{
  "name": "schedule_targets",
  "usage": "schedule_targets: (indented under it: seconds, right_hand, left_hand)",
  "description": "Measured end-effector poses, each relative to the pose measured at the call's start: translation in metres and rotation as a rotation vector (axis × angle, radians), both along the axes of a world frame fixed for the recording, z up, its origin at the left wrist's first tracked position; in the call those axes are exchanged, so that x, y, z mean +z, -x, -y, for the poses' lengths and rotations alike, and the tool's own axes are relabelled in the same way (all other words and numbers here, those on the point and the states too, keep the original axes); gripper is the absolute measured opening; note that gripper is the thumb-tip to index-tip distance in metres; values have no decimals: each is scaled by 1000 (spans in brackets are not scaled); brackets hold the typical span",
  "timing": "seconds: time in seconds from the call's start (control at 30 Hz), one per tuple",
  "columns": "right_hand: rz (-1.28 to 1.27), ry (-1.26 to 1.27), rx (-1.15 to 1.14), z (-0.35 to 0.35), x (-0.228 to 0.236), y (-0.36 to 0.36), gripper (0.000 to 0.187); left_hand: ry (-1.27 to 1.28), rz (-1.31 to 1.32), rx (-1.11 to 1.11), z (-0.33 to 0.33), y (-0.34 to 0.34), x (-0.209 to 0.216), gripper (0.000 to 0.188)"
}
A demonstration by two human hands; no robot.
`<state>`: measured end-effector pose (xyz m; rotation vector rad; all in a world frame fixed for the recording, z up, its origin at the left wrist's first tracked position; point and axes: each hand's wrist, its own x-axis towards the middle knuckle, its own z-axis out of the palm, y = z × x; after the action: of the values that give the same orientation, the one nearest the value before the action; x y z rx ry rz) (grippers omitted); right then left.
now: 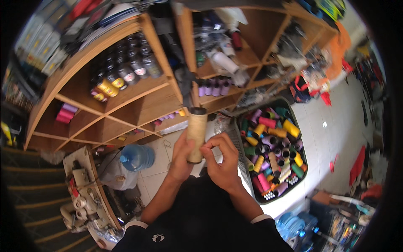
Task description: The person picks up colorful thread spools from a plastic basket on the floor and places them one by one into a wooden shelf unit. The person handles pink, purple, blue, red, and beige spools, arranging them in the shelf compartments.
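A tall cream thread spool (197, 133) with dark ends stands nearly upright in front of my chest. My left hand (181, 155) is wrapped round its lower left side. On the other side, my right hand (222, 159) is closed, thumb and index finger pinched together close against the spool. Whatever those fingertips hold, perhaps a thread end, is too small to make out. Just right of my right hand, a dark crate (242, 168) on the floor is heaped with mixed thread spools (273, 143) in yellow, green, pink, purple and other colours.
Ahead is a wooden cubby shelf (126, 103) holding dark bottles (126, 67), purple spools (215, 87) and plastic-wrapped items. A blue water jug (137, 157) and a sewing machine (84, 195) are at left. More blue jugs (291, 224) stand at lower right on the tiled floor.
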<state>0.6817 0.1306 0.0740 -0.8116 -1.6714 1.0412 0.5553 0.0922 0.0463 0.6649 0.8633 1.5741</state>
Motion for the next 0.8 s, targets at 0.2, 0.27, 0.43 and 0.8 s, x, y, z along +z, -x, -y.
schedule_targets:
  seconds: [0.2, 0.27, 0.43, 0.8]
  right_hand:
    - [-97, 131, 300, 7, -15, 61, 9]
    - [-137, 253, 432, 11, -20, 84, 11]
    - [-177, 476, 629, 24, -31, 141, 13]
    - [213, 16, 784, 78, -19, 277, 38]
  left_hand:
    - [113, -69, 182, 35, 51, -4, 58]
    - [127, -53, 215, 53, 73, -4, 62]
    - [126, -22, 327, 89, 124, -4, 70]
    - [245, -695, 728, 162, 271, -32, 44]
